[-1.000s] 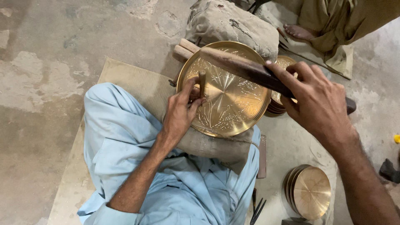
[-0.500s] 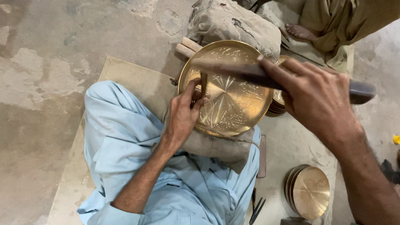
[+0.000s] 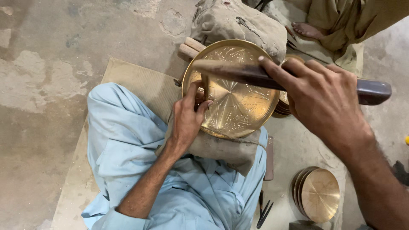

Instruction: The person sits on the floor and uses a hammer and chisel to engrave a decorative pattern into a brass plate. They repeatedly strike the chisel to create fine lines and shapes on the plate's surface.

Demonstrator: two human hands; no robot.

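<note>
A round brass plate [image 3: 238, 106] with an engraved pattern rests tilted on a cloth pad [image 3: 221, 149] on my lap. My left hand [image 3: 187, 117] holds a thin metal chisel [image 3: 205, 87] upright on the plate's left part. My right hand [image 3: 324, 102] grips a dark hammer [image 3: 230, 70] by its handle, with the head blurred just above the top of the chisel.
A stack of brass plates [image 3: 317, 194] lies on the floor at the lower right. A stuffed sack [image 3: 238, 21] sits behind the plate, with wooden sticks [image 3: 189, 47] beside it. Another person's bare foot [image 3: 309, 30] is at the top right. Small dark tools [image 3: 264, 211] lie by my leg.
The hammer has swung leftward and down toward the chisel top. My left hand keeps the chisel on the plate, almost unmoved.
</note>
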